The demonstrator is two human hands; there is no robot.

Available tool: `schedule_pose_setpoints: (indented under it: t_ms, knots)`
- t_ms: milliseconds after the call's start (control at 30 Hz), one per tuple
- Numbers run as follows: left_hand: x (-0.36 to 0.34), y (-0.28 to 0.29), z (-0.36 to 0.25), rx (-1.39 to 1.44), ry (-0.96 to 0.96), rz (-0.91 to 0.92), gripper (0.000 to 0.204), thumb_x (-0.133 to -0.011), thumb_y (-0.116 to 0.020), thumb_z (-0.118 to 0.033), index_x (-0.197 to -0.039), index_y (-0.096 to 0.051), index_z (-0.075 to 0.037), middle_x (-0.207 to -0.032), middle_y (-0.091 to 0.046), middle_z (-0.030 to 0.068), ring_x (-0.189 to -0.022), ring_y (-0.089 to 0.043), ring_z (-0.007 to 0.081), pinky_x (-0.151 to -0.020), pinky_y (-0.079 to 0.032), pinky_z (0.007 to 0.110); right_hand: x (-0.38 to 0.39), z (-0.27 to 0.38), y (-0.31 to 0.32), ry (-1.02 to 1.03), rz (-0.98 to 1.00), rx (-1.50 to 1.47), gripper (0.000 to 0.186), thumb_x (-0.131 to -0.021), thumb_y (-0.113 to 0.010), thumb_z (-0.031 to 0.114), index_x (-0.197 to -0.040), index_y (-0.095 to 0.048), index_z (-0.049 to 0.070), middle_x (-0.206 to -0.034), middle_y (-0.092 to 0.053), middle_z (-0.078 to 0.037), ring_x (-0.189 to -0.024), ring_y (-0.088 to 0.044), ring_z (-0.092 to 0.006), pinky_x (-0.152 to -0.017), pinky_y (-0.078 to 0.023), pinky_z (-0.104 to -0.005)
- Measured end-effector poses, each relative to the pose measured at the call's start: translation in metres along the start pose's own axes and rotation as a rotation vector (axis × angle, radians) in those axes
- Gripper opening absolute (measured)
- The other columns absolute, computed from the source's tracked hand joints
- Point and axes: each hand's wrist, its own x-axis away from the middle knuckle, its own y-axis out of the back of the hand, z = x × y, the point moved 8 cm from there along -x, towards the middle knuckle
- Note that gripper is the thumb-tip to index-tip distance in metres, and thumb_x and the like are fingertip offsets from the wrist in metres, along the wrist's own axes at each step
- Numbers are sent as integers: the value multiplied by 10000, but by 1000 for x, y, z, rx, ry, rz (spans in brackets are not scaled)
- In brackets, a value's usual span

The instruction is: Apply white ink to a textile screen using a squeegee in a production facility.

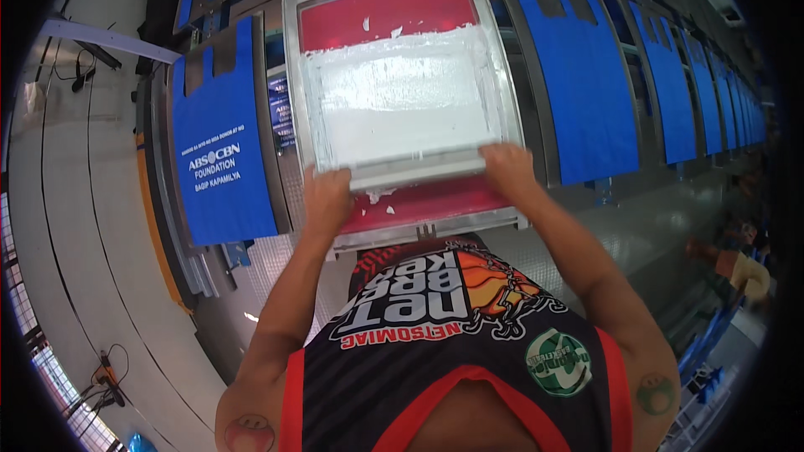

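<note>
Two bare hands grip a long, pale, straight-edged squeegee bar (410, 172) laid crosswise near the lower end of a rectangular, silver metal screen frame (499, 59). The left hand (328, 198) is closed around the bar's left end, beside the frame's left rail; the right hand (509, 172) is curled over the opposite end, near the right rail. Glossy white paste (402, 88) coats the middle of the translucent red mesh (389, 10), with red showing above it and again below the bar, where a few white flecks lie. To the left, a bright blue sheet with white lettering (219, 138) rests on a dark board; to the right, a row of plain blue sheets (579, 75) curves into the distance. The worker, in a black sleeveless jersey with red trim (469, 360), stands at the frame's near end, both forearms reaching forward.
</note>
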Motion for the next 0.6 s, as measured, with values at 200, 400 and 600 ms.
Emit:
schedule_pose_setpoints:
  t_ms: [200, 400, 600]
  knots:
    - [-156, 33, 57, -76, 59, 41, 237, -705, -690, -214, -928, -675, -137, -809, -688, 106, -808, -670, 263, -834, -407, 533, -150, -31, 13, 13, 136, 162, 170, -748, -569, 163, -873, -673, 112, -816, -681, -139, -748, -679, -308, -631, -540, -451]
    - [-18, 11, -2, -52, 60, 235, 305, -668, -726, -165, -972, -701, -184, -824, -690, 100, -874, -655, 276, -947, -349, 508, 3, -4, -1, -186, 367, -2, 340, -655, -677, 158, -993, -679, 191, -928, -681, -79, -907, -655, -251, -798, -499, -447]
    - [-177, 42, 61, -138, 41, -22, 157, -706, -648, -212, -849, -670, -150, -802, -685, 98, -814, -670, 304, -651, -490, 459, -158, -31, 24, -73, 95, 150, 184, -711, -609, 170, -877, -678, 130, -787, -680, -132, -755, -675, -316, -675, -534, -447]
